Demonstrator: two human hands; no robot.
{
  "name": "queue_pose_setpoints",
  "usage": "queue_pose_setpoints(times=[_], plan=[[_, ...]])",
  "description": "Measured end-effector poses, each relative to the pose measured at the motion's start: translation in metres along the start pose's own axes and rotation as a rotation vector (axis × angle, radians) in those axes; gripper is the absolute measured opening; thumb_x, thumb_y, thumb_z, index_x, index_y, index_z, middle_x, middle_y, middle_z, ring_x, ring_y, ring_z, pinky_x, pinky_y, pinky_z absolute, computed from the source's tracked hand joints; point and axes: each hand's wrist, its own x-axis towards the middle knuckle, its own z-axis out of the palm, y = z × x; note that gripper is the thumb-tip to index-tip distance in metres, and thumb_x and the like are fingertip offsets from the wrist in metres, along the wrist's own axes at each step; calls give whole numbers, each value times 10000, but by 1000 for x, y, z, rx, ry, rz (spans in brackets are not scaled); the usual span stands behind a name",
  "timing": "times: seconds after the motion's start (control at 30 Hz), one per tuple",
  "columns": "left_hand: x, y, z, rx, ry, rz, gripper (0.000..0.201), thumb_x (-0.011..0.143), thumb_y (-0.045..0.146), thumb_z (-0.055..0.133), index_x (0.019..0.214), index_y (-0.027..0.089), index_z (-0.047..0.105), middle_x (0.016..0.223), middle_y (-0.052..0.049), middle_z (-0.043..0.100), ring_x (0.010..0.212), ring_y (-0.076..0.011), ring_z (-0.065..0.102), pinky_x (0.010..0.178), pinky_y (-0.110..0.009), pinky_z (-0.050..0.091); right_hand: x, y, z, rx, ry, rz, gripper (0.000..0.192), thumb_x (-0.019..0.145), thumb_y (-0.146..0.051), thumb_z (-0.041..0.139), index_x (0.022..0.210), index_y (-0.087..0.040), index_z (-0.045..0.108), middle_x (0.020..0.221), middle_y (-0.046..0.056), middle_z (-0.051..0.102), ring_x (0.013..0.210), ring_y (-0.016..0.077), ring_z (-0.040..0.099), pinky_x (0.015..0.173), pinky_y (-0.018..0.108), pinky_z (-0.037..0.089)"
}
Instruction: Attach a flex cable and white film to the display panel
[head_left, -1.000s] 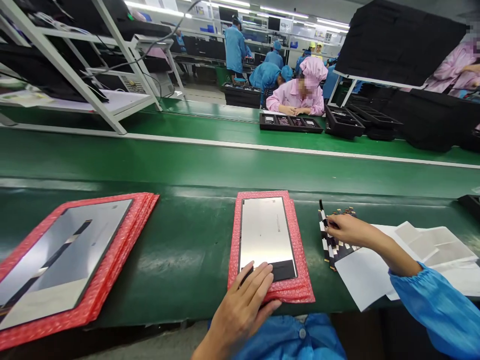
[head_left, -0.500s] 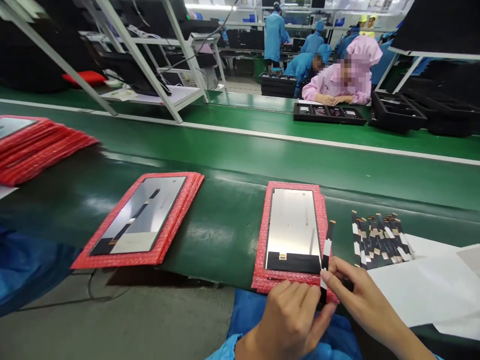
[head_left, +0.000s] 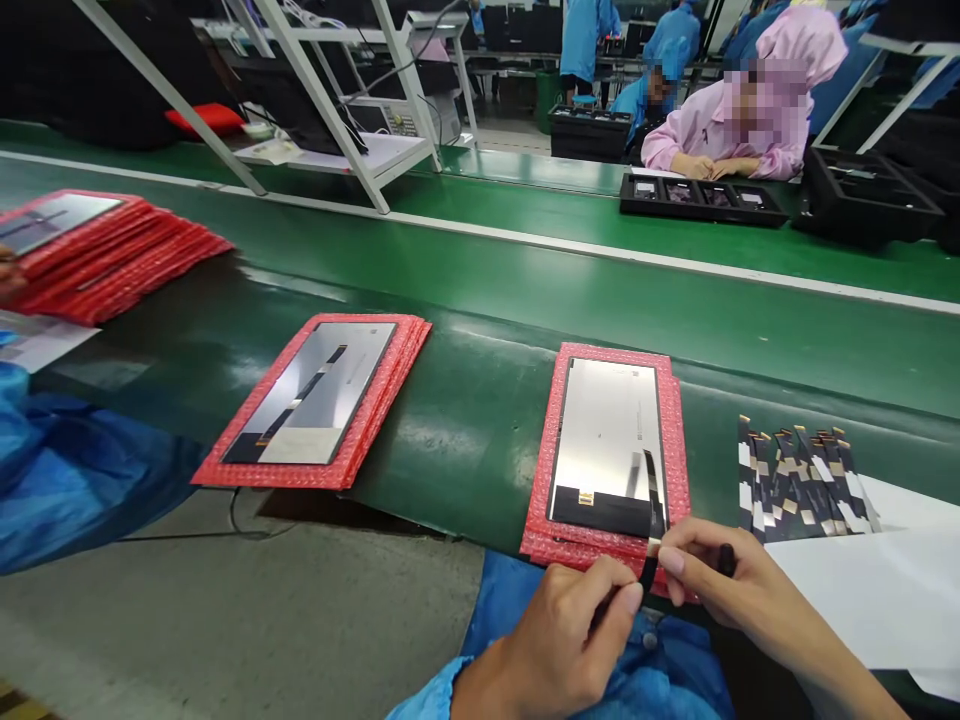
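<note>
A thin black flex cable (head_left: 653,500) is held up over the lower right corner of a display panel (head_left: 604,420). My left hand (head_left: 562,630) pinches its lower end between thumb and forefinger. Higher up, my right hand (head_left: 724,575) grips the same cable near a light patch, and a dark rod-like end (head_left: 726,560) pokes out from among its fingers. The panel lies silvery side up on red bubble-wrap sleeves (head_left: 679,430), with a black band and a small gold connector (head_left: 586,497) near its bottom edge.
Several flex cables (head_left: 802,480) lie right of the panel, beside white sheets (head_left: 870,600). Leftward, another panel (head_left: 315,390) on red sleeves carries a cable. A taller red stack (head_left: 142,260) is far left, near a co-worker's blurred hand (head_left: 9,275). Across the bench, a person in pink sits behind black trays (head_left: 701,200).
The cable has turned from showing white patches to mostly black, and its top now leans left over the panel. A co-worker's hand has appeared at far left. The camera view has shifted.
</note>
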Motion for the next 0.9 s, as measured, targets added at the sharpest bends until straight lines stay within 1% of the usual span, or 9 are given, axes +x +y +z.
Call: queue_pose_setpoints(times=[0.1, 0.2, 0.23, 0.3, 0.37, 0.43, 0.53, 0.7, 0.9], plan=[[-2, 1, -6, -96, -63, 28, 121, 1033, 209, 455, 992, 262, 555, 688, 75, 717, 598, -47, 672, 660, -162, 555, 6, -5, -2, 97, -106, 100, 160, 860, -459, 657, 802, -315, 697, 631, -2, 690, 393, 115, 435, 342, 227, 232], [-1, 0, -9, -110, -75, 131, 153, 1049, 226, 419, 975, 249, 551, 719, 80, 719, 634, -52, 677, 689, -181, 561, 10, -7, -6, 166, -203, 183, 94, 826, -439, 685, 799, -349, 699, 626, -17, 706, 303, 67, 339, 285, 202, 194], [0, -2, -9, -89, -26, 160, 124, 1038, 222, 446, 993, 248, 560, 747, 77, 726, 659, -57, 686, 694, -189, 567, 11, -7, -8, 182, -223, 193, 93, 828, -446, 672, 795, -362, 699, 633, -24, 713, 273, 55, 329, 265, 195, 198], [4, -9, -9, 22, 198, 207, 78, 986, 214, 548, 1045, 251, 583, 831, 59, 746, 736, -81, 708, 709, -219, 588, 13, -5, -16, 179, -193, 181, 137, 841, -476, 636, 775, -372, 695, 667, -36, 730, 230, 44, 354, 236, 182, 211], [9, -21, -10, 227, 477, 211, 220, 922, 228, 641, 1136, 260, 601, 980, 25, 764, 891, -135, 729, 785, -290, 619, 17, -4, -26, 142, -68, 148, 172, 856, -496, 608, 769, -370, 687, 711, -44, 739, 218, 47, 407, 223, 170, 211], [13, -34, -11, 428, 614, 189, 368, 892, 260, 675, 1249, 283, 590, 1150, -13, 749, 1085, -201, 707, 907, -396, 623, 23, -7, -36, 111, 41, 127, 187, 860, -512, 600, 786, -360, 680, 769, -42, 744, 212, 46, 433, 216, 167, 212], [15, -50, -13, 596, 542, 164, 514, 875, 311, 683, 1369, 317, 542, 1343, -33, 660, 1302, -237, 602, 1062, -463, 567, 36, -21, -45, 99, 65, 118, 234, 843, -544, 616, 822, -319, 677, 858, -5, 750, 209, 48, 452, 204, 173, 237], [10, -60, -12, 709, 432, 183, 552, 839, 376, 710, 1369, 350, 556, 1429, -10, 581, 1397, -238, 509, 1116, -467, 535, 63, -44, -45, 30, -38, 99, 285, 829, -540, 667, 809, -258, 704, 852, 41, 758, 245, 62, 490, 234, 201, 326], [4, -60, -10, 580, 436, 208, 500, 893, 332, 665, 1376, 305, 539, 1431, -4, 589, 1364, -225, 556, 1123, -499, 519, 85, -49, -36, -102, -178, 65, 336, 901, -537, 603, 753, -262, 725, 496, -25, 613, 278, 102, 521, 285, 217, 380]])
